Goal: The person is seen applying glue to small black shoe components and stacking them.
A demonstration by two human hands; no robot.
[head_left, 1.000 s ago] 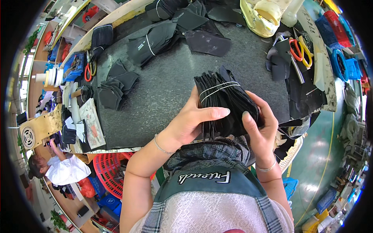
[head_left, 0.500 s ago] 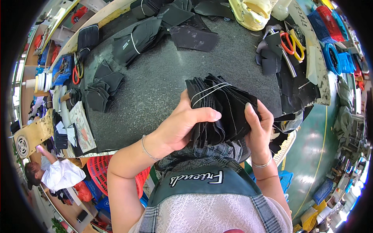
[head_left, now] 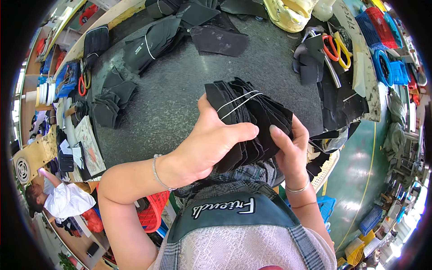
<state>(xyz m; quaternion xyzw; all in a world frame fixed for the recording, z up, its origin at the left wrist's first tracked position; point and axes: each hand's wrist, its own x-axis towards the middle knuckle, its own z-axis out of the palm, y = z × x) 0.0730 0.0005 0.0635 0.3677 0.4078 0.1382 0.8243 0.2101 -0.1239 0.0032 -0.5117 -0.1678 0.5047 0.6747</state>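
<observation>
A thick bundle of black fabric pieces (head_left: 254,119), bound near its far end by a white rubber band (head_left: 238,101), is held above the dark grey worktable (head_left: 180,90). My left hand (head_left: 209,144) grips the bundle's near left side, thumb across the front. From the right, my right hand (head_left: 290,148) holds the lower edges of the pieces, fingers fanning them apart. Both wrists wear thin silver bracelets.
More black fabric stacks lie at the table's left (head_left: 110,101) and far side (head_left: 153,38). Orange-handled scissors (head_left: 335,45) and black scraps sit at the right. Blue baskets (head_left: 380,31) line the far right. A red basket (head_left: 153,209) and a person in white (head_left: 58,198) are below left.
The bundle and both hands have risen closer to the camera. My right fingers have shifted along the lower edges of the pieces, spreading them more.
</observation>
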